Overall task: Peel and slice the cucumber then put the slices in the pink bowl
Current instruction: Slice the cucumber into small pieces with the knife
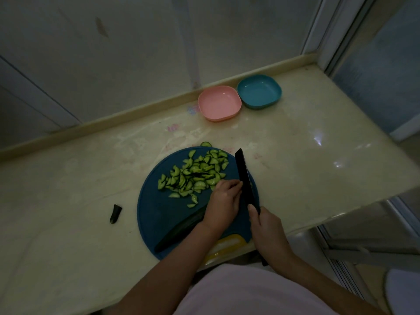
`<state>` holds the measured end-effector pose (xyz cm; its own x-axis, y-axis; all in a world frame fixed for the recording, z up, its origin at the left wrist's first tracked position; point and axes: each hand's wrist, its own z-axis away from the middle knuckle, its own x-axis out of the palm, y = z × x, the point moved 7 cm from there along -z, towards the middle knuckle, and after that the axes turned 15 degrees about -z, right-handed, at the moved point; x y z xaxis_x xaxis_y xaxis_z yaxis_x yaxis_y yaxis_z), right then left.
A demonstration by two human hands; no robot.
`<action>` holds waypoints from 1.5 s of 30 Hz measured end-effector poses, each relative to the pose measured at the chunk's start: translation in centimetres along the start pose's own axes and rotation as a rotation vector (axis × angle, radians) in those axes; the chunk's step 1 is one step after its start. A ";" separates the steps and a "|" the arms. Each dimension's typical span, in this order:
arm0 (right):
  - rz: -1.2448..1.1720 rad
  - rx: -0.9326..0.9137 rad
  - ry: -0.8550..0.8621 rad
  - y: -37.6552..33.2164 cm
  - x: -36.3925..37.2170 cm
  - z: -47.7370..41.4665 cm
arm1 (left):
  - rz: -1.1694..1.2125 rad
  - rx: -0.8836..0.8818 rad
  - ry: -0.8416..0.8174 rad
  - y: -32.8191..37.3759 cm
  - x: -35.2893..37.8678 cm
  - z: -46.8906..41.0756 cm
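Glossy stone-like counter; smooth plastic pink bowl, blue bowl; matt blue board.

slices on board, bowls behind

Head camera (wide-angle) looks forward and down at the counter, seemingly close; dim.

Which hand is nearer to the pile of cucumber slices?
Left. The left hand lies at the near right edge of the pile of cucumber slices; the right hand is further back, toward the person, gripping the knife.
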<state>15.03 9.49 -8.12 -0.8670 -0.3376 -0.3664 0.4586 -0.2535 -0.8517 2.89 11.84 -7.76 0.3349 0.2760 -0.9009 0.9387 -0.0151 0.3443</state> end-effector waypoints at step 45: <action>-0.041 -0.013 -0.019 -1.0 -0.4 1.1 | 0.018 -0.016 -0.049 -0.6 -0.8 0.4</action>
<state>15.18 8.85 -6.69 -0.8813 -0.3440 -0.3239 0.4200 -0.2561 -0.8706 2.11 11.29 -7.37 0.3555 0.2284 -0.9063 0.9313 -0.0045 0.3642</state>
